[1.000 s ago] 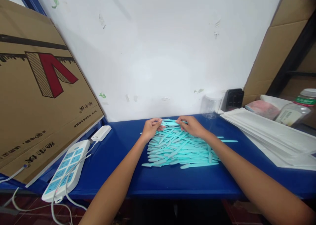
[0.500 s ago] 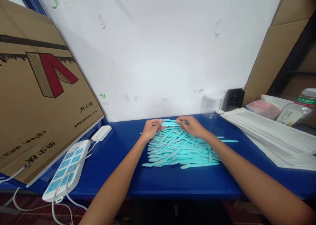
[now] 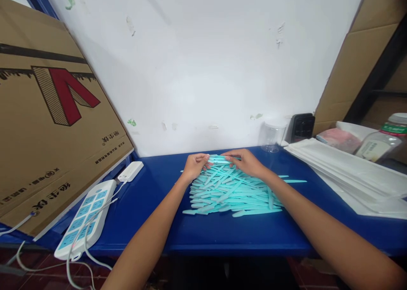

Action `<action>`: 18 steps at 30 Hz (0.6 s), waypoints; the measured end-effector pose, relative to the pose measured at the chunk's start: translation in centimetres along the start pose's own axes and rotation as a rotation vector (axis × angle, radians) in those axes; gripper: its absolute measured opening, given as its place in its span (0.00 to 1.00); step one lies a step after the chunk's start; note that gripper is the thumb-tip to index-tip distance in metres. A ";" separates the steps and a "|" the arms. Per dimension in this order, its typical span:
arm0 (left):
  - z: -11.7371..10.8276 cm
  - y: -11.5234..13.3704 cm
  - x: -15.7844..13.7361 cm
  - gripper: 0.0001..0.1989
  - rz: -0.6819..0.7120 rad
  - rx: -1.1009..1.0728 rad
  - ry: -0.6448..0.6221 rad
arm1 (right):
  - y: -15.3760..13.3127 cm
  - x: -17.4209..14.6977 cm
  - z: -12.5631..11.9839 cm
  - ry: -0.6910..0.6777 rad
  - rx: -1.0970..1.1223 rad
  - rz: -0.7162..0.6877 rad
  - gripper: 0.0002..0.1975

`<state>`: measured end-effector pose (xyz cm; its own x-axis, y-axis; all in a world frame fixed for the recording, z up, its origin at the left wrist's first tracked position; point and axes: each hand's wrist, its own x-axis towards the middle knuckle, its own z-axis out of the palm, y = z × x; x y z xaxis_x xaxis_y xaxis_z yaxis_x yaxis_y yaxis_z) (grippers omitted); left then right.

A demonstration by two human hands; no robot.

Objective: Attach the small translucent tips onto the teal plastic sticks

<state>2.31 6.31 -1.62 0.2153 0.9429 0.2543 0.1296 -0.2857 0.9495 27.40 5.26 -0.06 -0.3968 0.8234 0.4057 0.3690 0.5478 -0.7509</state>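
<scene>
A heap of thin turquoise eyebrow razors (image 3: pixel 233 192) with paler, cap-like ends lies on the blue table (image 3: pixel 140 222). At the heap's far side, my left hand (image 3: pixel 196 166) is closed, pinching the left ends of a small bunch of razors (image 3: pixel 216 158). My right hand (image 3: pixel 244 162) grips the same bunch from the right, thumb below and fingers over the top. The bunch lies roughly level between both hands, just above the heap. My right forearm covers part of the heap's right side. A few loose razors stick out at the right and along the near edge.
A white power strip (image 3: pixel 87 218) with cables and a small white adapter (image 3: pixel 130 171) sit at left beside a large cardboard box (image 3: pixel 47 154). At right are a clear jar (image 3: pixel 272 136), a black device (image 3: pixel 302 128), white sheets (image 3: pixel 346 171) and a bottle (image 3: pixel 383 141).
My right hand has slid slightly left along the bunch, its fingers now reaching further over the top. My left hand has stayed in place.
</scene>
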 end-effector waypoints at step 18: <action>0.1 0.0 0.0 0.26 0.001 -0.001 -0.024 | -0.2 0.2 -0.3 0.215 -0.126 -0.079 0.14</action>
<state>2.36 6.30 -1.64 0.2382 0.9383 0.2509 0.1283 -0.2865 0.9495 27.53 5.33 0.34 -0.2457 0.7824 0.5723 0.4510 0.6149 -0.6470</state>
